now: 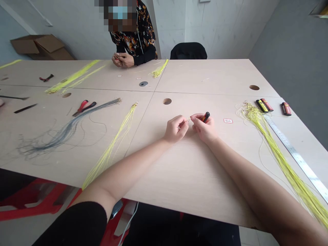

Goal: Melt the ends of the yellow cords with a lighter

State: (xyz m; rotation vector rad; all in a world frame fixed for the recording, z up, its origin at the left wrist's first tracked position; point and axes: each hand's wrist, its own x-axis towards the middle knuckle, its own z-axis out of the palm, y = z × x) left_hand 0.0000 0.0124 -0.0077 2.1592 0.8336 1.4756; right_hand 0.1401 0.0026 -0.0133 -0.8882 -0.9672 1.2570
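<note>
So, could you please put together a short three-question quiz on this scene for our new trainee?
1. Which hand holds the dark cylinder?
2. True or false: the grey strand bundle lies to the right of the dark cylinder.
3. What runs alongside the metal ruler?
A) A cardboard box
B) A bundle of yellow strands
C) Red-handled pliers

Key:
1. The right hand.
2. False; it lies on the left side of the view, beyond the left hand.
3. B.
</note>
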